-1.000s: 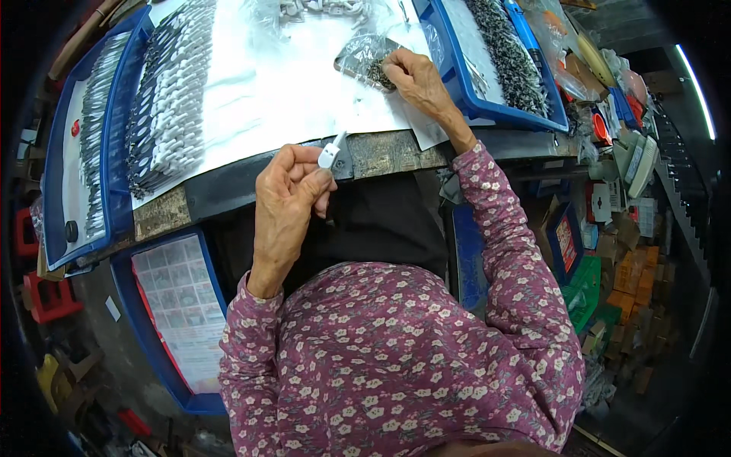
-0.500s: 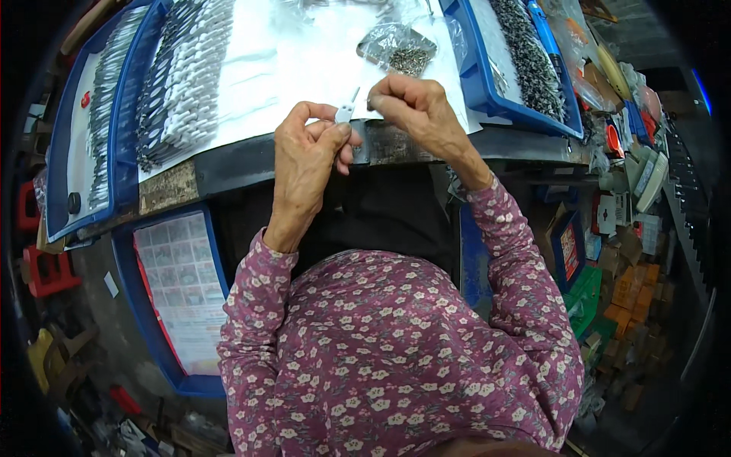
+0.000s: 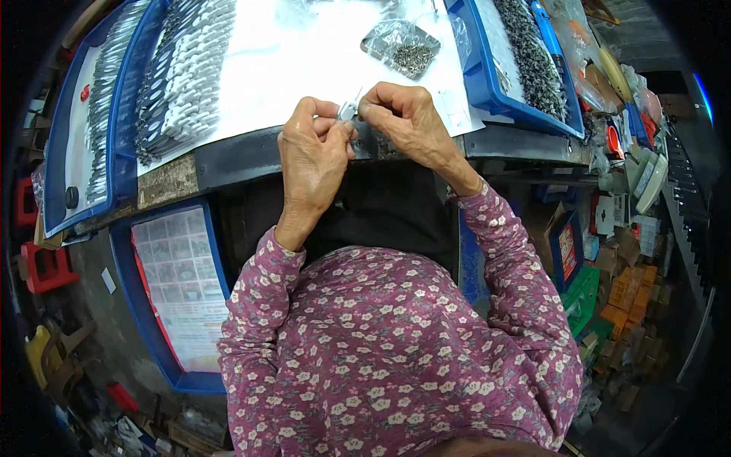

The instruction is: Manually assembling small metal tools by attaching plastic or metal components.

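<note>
Between thumb and fingers my left hand (image 3: 314, 148) pinches a small white plastic part (image 3: 347, 113), from which a thin metal pin points up. Close against it, on the right, are the pinched fingertips of my right hand (image 3: 403, 122); whatever lies between them is too small to make out. Both hands are over the front edge of the workbench (image 3: 251, 161). Beyond them on white paper rests a dark tray (image 3: 381, 46) in clear plastic, with a heap of tiny metal fasteners (image 3: 413, 59) at it.
Rows of white parts with dark pieces (image 3: 199, 72) lie on the left. A blue tray (image 3: 116, 152) of slim metal pieces stands beyond them. At right, another blue tray (image 3: 487, 91) holds small black-and-clear pieces (image 3: 533, 65). Below the bench is a blue bin (image 3: 202, 305) with printed sheets.
My right hand has moved left and slightly down, so its fingertips meet the white part. My left hand keeps its hold.
</note>
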{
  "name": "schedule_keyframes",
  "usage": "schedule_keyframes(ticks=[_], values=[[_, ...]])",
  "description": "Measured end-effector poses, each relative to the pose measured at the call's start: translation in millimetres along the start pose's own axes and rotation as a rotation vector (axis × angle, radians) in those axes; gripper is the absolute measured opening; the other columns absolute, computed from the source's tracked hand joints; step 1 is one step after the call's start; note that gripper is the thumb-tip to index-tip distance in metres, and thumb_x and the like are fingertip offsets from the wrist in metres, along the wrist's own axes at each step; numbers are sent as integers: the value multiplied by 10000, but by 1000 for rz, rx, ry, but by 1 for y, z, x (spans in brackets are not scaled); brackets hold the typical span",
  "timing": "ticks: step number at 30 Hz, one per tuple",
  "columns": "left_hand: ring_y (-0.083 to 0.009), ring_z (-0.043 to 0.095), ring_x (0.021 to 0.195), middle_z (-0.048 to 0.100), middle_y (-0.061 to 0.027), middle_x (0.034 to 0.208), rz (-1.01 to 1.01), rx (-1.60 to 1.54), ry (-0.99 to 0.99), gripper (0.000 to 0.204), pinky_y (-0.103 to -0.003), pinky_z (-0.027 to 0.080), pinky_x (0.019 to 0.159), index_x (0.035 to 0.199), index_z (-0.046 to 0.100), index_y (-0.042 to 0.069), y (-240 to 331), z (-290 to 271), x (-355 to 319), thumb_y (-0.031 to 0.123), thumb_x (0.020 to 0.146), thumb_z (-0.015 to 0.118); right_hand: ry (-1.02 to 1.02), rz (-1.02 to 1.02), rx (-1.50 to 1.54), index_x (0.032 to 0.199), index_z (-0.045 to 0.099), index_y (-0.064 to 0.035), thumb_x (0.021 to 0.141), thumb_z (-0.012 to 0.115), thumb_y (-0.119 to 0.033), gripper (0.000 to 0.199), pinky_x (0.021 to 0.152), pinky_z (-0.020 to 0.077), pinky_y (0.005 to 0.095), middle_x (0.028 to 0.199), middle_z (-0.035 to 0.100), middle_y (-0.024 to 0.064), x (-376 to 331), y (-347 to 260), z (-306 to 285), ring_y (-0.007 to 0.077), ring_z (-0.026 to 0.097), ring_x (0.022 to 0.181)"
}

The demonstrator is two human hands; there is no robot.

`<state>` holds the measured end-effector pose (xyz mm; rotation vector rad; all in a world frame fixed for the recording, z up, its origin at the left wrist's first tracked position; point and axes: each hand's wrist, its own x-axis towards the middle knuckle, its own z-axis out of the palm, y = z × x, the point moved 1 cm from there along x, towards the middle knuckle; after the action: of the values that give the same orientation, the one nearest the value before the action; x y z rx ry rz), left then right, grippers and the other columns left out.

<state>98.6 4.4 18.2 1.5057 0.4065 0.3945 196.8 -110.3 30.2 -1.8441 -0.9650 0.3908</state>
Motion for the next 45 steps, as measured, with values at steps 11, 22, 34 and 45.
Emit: schedule_keyframes(ticks=[11,22,34,45], values=[[-132,602,571,604,-122,614,112,117,-1,68,-238,447,488,803,468,-35,-8,4,3,-44,762,521,-5,150,202,747,613,22,822,592,-130,171,421,387,174,571,542,8,-4,9,-1,47,484,468],[-63,504,492,592,-70,616,-78,-98,-93,64,-185,391,437,825,478,-17,-9,1,5,-15,782,525,-179,254,457,840,609,20,861,560,-191,218,424,419,160,630,566,32,-1,7,-11,68,535,475],[-55,472,467,581,-75,618,-127,-152,-136,79,-174,367,413,854,469,-8,-9,-1,10,23,798,516,286,-242,-822,778,592,-1,764,574,-95,97,533,449,326,648,575,117,40,72,-54,227,562,550],[-35,487,479,602,-67,672,-156,-162,-174,106,-135,348,370,894,485,22,-13,-5,11,75,824,545,222,-9,-467,773,578,36,796,529,-126,171,514,407,263,599,523,58,44,79,-64,98,479,556]])
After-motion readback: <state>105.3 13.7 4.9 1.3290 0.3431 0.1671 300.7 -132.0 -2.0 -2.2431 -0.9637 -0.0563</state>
